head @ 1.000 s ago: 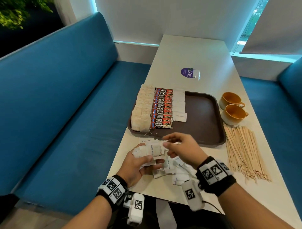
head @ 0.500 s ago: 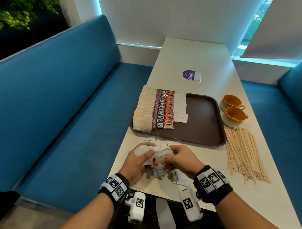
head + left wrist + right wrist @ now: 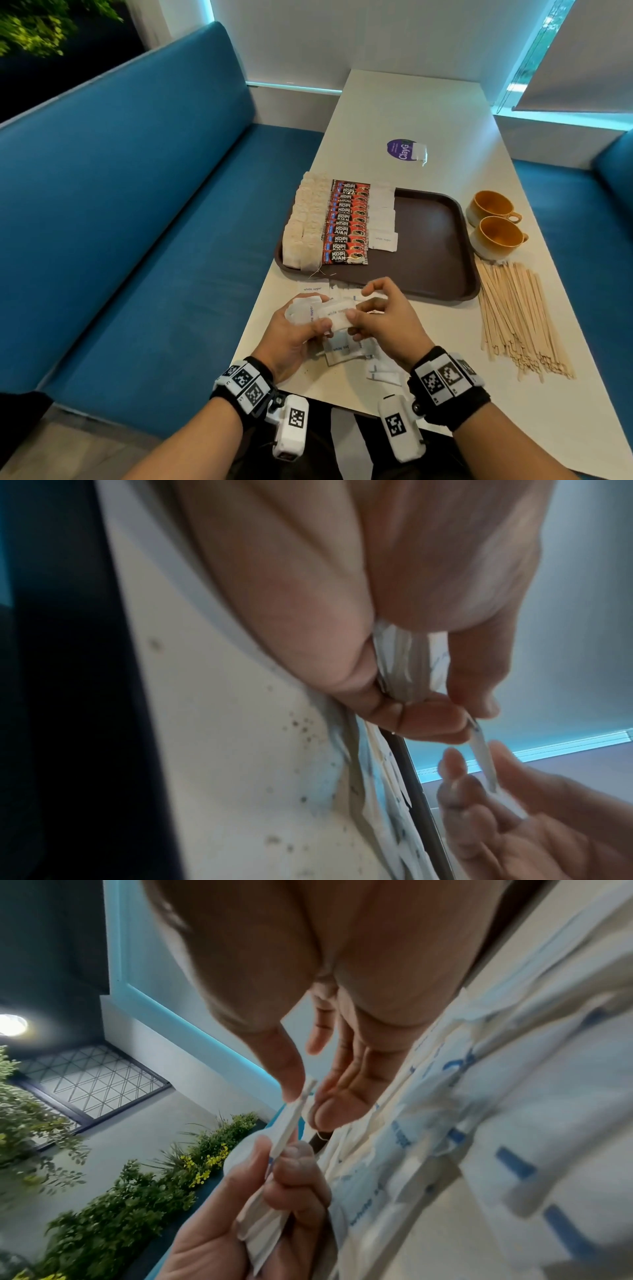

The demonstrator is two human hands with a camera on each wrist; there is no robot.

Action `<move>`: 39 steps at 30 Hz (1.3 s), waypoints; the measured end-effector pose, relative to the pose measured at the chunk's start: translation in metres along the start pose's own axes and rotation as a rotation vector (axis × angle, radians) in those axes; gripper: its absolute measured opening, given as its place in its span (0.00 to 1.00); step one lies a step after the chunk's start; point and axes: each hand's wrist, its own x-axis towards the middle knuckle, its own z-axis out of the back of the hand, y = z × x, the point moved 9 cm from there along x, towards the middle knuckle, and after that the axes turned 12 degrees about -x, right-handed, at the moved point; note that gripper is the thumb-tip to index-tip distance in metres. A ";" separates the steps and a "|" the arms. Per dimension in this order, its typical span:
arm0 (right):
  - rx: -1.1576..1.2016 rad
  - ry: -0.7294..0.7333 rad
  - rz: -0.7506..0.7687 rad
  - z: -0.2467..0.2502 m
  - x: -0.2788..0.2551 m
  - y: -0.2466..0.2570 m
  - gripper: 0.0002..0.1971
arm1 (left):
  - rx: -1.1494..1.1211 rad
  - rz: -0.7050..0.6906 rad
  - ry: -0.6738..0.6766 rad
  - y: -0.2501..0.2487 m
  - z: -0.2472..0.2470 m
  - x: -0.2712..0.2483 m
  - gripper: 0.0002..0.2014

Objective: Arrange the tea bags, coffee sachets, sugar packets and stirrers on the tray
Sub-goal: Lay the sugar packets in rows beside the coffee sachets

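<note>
Left hand (image 3: 294, 337) curled round a small stack of sugar packets (image 3: 303, 310), gripping it above the near edge. Right hand (image 3: 383, 322) pinching one white sugar packet (image 3: 337, 317) between thumb and fingertips, that packet touching the left hand's stack; same pinch seen edge-on in both wrist views (image 3: 484, 761) (image 3: 289, 1123).

Largest to smallest from here. Blue bench seat (image 3: 137, 222) along the left of the pale worktop (image 3: 411, 113). Dark brown tray (image 3: 431, 240) in the middle of the worktop, with three rows at its left side: tea bags (image 3: 306, 222) at the far left, red coffee sachets (image 3: 347, 228) beside them, white sugar packets on the tray (image 3: 383, 219) to the right of those; right half of the tray bare. Wooden stirrers (image 3: 517, 322) in a spread heap on the worktop just right of the tray. Two orange cups (image 3: 495, 222) near the tray's right edge, beyond the stirrers. Loose sugar packets (image 3: 346, 349) scattered on the worktop under and around both hands, just in front of the tray. Purple round sticker (image 3: 400, 149) well beyond the tray.
</note>
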 end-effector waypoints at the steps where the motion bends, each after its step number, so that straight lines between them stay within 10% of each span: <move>1: -0.014 -0.006 0.033 0.002 0.000 0.003 0.17 | 0.014 -0.008 -0.010 -0.001 0.000 0.000 0.21; 31: -0.117 0.140 -0.003 0.010 0.008 -0.003 0.17 | -0.035 -0.058 -0.057 -0.005 0.005 0.002 0.24; 39: -0.009 -0.157 0.018 0.086 0.065 0.018 0.20 | -0.094 0.000 0.006 -0.001 0.010 0.007 0.32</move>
